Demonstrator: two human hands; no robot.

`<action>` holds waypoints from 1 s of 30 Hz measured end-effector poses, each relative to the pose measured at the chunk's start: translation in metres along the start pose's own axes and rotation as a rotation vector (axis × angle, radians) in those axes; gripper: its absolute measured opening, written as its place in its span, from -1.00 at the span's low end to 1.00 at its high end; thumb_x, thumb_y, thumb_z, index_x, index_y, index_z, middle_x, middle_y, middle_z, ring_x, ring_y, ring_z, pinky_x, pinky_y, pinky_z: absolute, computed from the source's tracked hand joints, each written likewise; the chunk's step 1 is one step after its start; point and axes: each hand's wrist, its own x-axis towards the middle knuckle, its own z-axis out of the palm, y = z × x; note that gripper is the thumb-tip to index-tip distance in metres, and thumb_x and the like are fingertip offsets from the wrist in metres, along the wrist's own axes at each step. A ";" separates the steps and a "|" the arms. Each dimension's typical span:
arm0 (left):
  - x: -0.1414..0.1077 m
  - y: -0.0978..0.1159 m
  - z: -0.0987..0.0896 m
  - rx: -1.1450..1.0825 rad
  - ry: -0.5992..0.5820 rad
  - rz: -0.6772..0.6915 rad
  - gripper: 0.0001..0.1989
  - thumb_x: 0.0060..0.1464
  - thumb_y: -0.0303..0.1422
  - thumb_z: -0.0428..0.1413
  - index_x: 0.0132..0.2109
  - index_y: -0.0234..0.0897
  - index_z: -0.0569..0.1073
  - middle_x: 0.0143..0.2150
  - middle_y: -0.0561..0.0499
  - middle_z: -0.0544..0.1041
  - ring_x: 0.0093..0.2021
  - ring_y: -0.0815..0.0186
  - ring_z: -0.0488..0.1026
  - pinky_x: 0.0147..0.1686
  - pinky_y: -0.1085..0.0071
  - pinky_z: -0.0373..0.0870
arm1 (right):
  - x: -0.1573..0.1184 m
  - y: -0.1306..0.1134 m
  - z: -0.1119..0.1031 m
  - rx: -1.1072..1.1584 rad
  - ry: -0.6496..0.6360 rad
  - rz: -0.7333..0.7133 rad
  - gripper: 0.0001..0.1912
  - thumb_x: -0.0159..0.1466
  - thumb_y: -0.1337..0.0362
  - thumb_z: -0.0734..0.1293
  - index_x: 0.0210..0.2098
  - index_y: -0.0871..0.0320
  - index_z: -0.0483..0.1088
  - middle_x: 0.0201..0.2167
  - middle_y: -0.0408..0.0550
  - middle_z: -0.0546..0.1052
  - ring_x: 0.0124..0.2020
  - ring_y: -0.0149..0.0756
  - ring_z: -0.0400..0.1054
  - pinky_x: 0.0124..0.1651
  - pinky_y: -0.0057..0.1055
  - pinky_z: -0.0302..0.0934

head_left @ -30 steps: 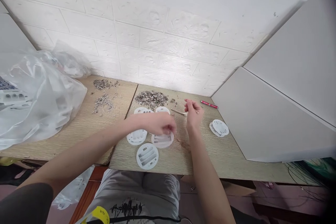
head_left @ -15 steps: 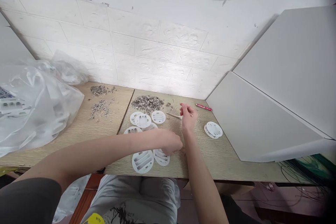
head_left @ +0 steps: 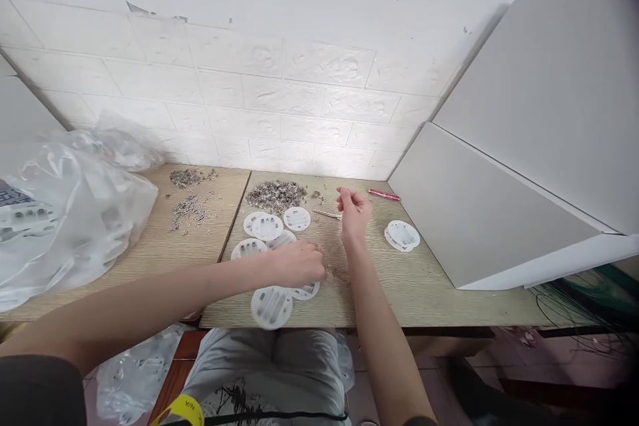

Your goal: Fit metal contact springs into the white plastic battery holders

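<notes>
My left hand [head_left: 299, 263] is over the lower white round plastic pieces, its fingers curled down; what they hold, if anything, is hidden. My right hand [head_left: 353, 212] is raised at the right of the metal heap, its fingers closed round metal tweezers [head_left: 327, 214] that point left. Several white round pieces with battery slots lie about my left hand, such as one at the front [head_left: 271, 307] and one near the heap [head_left: 297, 219]. A heap of small metal parts [head_left: 277, 196] lies behind them.
Two white round pieces [head_left: 402, 235] overlap at the right, near a red pen [head_left: 384, 194] and a large white box [head_left: 479, 213]. More small metal parts [head_left: 190, 211] lie at the left, beside a clear plastic bag [head_left: 84, 213]. A brick-patterned wall [head_left: 239, 93] stands behind.
My left hand has moved left, over the white round pieces. The whole view has shifted slightly; my right hand stays raised by the tweezers.
</notes>
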 end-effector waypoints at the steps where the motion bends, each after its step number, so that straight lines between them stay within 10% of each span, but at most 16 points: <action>1: 0.000 -0.001 0.001 0.016 -0.006 0.032 -0.88 -0.02 -0.56 0.15 -0.43 -0.27 0.50 -0.45 0.00 0.52 -0.37 0.31 0.43 -0.29 0.33 0.25 | 0.000 0.000 0.000 -0.002 -0.005 -0.001 -0.74 0.09 0.13 0.34 -0.42 0.24 0.49 -0.59 -0.19 0.33 -0.56 -0.49 0.09 -0.48 -0.47 0.00; 22: 0.001 -0.002 -0.013 -0.220 -0.152 -0.123 -0.71 -0.10 -0.61 0.09 -0.24 -0.24 0.58 -0.29 -0.05 0.58 -0.28 0.23 0.48 -0.42 0.40 0.24 | -0.002 0.003 0.003 -0.091 -0.054 0.050 -0.74 0.07 0.13 0.32 -0.44 0.23 0.46 -0.60 -0.20 0.31 -0.57 -0.49 0.08 -0.48 -0.49 0.01; 25: -0.008 -0.006 -0.016 -0.394 0.035 -0.120 -0.72 -0.03 -0.62 0.05 -0.24 -0.25 0.56 -0.27 -0.04 0.57 -0.26 0.28 0.48 -0.35 0.43 0.30 | -0.003 0.003 0.002 -0.101 -0.072 0.041 -0.73 0.08 0.12 0.32 -0.44 0.24 0.46 -0.60 -0.21 0.31 -0.57 -0.50 0.07 -0.49 -0.49 0.01; 30: -0.031 -0.001 -0.026 -1.177 0.760 -0.274 -0.90 0.15 -0.40 0.08 -0.26 -0.30 0.47 -0.26 -0.09 0.57 -0.22 0.28 0.51 -0.22 0.37 0.42 | -0.004 0.005 0.000 -0.118 -0.092 0.021 -0.71 0.10 0.11 0.32 -0.39 0.24 0.48 -0.58 -0.20 0.33 -0.55 -0.48 0.11 -0.46 -0.48 0.05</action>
